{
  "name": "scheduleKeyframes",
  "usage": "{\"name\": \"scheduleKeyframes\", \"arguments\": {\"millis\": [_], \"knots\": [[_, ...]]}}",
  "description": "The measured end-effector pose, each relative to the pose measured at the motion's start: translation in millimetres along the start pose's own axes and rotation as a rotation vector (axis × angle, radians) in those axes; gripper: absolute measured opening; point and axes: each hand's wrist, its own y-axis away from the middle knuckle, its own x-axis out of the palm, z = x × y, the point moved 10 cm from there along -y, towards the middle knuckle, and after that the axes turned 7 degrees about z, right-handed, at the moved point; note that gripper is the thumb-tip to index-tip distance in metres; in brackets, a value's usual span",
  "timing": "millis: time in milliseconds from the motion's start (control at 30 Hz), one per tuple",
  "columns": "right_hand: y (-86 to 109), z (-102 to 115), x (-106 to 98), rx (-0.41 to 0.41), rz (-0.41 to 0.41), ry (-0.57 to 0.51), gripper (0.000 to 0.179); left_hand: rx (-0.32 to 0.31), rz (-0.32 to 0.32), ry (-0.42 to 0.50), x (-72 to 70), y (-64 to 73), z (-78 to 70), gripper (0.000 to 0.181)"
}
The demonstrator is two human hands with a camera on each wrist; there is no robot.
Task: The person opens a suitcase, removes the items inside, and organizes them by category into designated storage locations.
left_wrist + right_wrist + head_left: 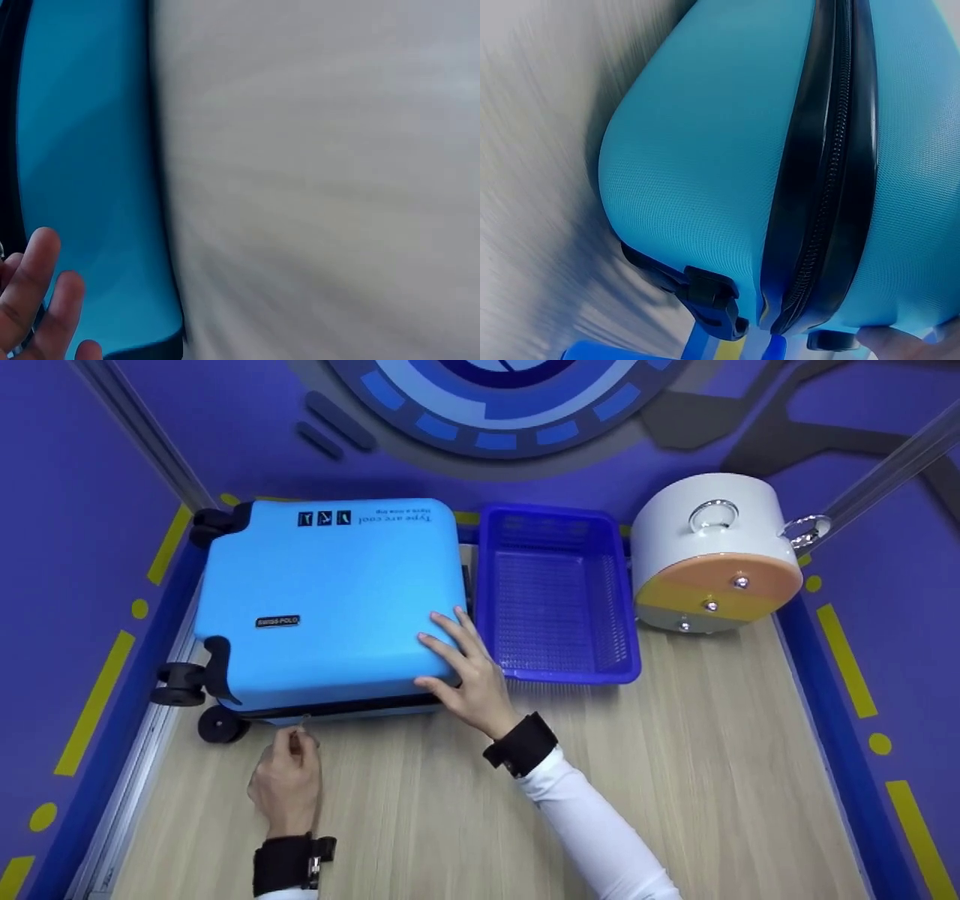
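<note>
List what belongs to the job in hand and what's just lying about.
Likely part of the job:
- blue suitcase, under the right hand
- its zip pull, pinched by the left hand

Apparently just lying about:
- blue basket
- white round box with knobs

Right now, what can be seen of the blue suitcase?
The suitcase has a light blue, seemingly plastic shell, black wheels, printed text, a badge and a zipper closed where visible. It lies flat on the pale surface beside the basket. The right hand rests on its top; the left hand pinches its zipper pull.
</note>
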Motion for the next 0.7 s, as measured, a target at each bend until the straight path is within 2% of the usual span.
{"name": "scheduleKeyframes", "arguments": {"millis": [100,267,367,467,567,700], "knots": [[0.4,-0.6,0.7,-0.001,0.002,-0.002,0.060,-0.014,-0.012,0.002,-4.1,-4.0,2.4,0.015],[1.8,-1.5,0.4,-0.003,0.003,-0.004,0.059,0.011,-0.028,-0.004,-7.2,-7.7,2.0,0.018],[1.7,-1.9,0.5,-0.001,0.007,-0.008,0.060,0.006,-0.038,-0.024,-10.6,-9.8,7.4,0.019],[1.2,-1.8,1.1,-0.003,0.012,-0.010,0.060,-0.047,-0.044,-0.040,-16.6,-13.2,18.2,0.020],[0.8,-1.0,0.8,-0.007,0.008,-0.010,0.060,-0.128,-0.036,-0.044,-22.4,-16.6,30.0,0.022],[0.3,-0.5,-0.4,-0.005,0.004,-0.011,0.060,-0.197,-0.006,-0.009,-24.2,-19.2,38.2,0.025]]}}
